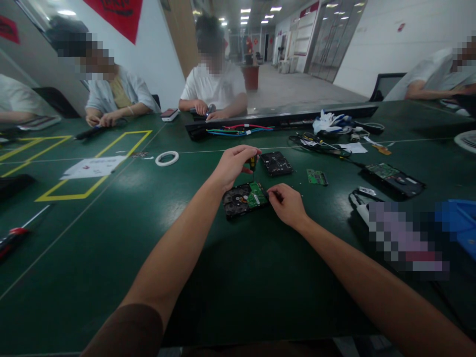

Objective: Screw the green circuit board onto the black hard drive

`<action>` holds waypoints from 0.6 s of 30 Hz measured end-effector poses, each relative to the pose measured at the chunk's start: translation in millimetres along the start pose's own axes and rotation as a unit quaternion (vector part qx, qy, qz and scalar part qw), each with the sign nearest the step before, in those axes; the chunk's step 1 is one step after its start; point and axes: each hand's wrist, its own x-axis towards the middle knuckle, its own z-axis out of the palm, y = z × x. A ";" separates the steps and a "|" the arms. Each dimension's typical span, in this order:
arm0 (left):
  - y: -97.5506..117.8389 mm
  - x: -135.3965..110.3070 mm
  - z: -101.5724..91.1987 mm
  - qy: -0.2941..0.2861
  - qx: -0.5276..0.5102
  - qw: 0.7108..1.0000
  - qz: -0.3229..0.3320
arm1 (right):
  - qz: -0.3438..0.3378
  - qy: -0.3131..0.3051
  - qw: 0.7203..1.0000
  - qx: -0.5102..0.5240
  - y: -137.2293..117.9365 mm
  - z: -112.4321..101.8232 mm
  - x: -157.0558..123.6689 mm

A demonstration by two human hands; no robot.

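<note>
A hard drive (235, 202) lies on the green table with its green circuit board (256, 196) facing up. My left hand (238, 163) is closed around the handle of a small yellow-and-black screwdriver (253, 162), which stands upright with its shaft pointing down at the board's far edge. At the drive's right end, my right hand (286, 202) has its thumb and forefinger pinched together against the corner. Whether these fingers hold the drive or a small part is hidden. Just behind lies a second hard drive (276, 163), dark and flat.
Right of the drives lie a loose circuit board (317, 177) and another hard drive (393, 179). Cables and white gloves (329, 122) sit farther back. A white tape ring (167, 158) and a red-handled screwdriver (15, 239) are leftward. Several people sit around the table.
</note>
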 end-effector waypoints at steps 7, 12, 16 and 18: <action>-2.3 2.5 -1.5 0.004 -0.044 0.999 -0.018 | 0.008 0.003 1.000 0.004 1.2 1.3 -1.0; -3.7 2.7 -0.2 0.001 -0.085 0.996 -0.025 | 0.011 0.011 1.000 0.008 0.7 1.7 -1.4; -2.8 2.0 1.3 -0.002 -0.091 0.995 -0.027 | 0.013 0.007 1.000 0.003 -0.2 1.2 -1.2; -3.2 2.8 0.8 0.005 -0.090 0.996 -0.027 | 0.013 0.005 1.000 0.002 -0.3 0.7 -1.0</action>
